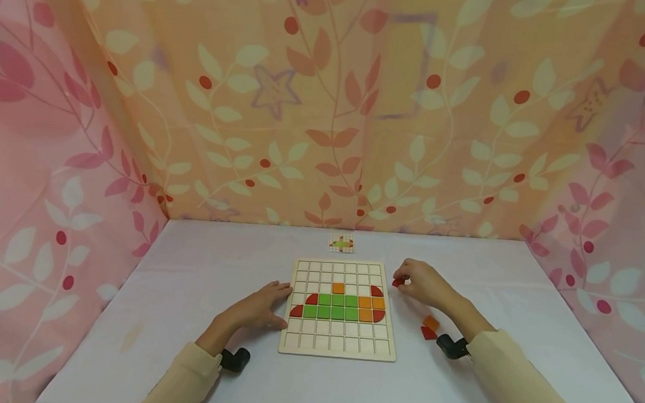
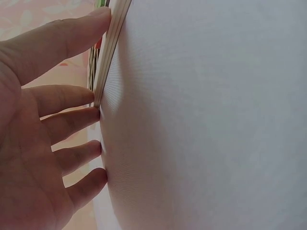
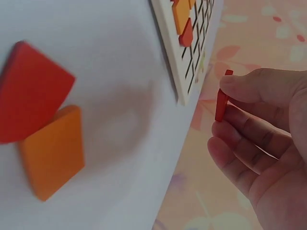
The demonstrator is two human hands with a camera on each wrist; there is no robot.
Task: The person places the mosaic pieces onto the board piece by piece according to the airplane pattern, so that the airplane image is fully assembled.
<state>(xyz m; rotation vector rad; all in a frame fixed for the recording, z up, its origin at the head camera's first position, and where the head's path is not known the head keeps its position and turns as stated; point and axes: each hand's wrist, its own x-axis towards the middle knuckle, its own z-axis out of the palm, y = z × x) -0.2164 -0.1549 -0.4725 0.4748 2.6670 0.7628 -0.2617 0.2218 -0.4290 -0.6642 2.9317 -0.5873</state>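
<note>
A wooden grid board (image 1: 337, 354) lies flat on the table, with green square tiles (image 1: 338, 307) across its middle. Orange squares (image 1: 365, 315) adjoin them on the right, and red rounded tiles (image 1: 296, 311) sit at the ends. One orange square (image 1: 338, 288) lies above the green rows. My left hand (image 1: 257, 305) rests at the board's left edge, thumb and fingers extended; the left wrist view shows the thumb (image 2: 72, 40) against the side. Just right of the board, my right hand (image 1: 423, 283) pinches a thin red tile (image 3: 222, 98) between thumb and fingers, above the table.
Beneath my right forearm lie a loose orange tile (image 1: 431, 322) and a loose red tile (image 1: 428, 333), touching each other. A small picture card (image 1: 341, 243) with a coloured grid pattern lies behind the board. Patterned curtains (image 1: 221, 127) enclose the white table's back and sides.
</note>
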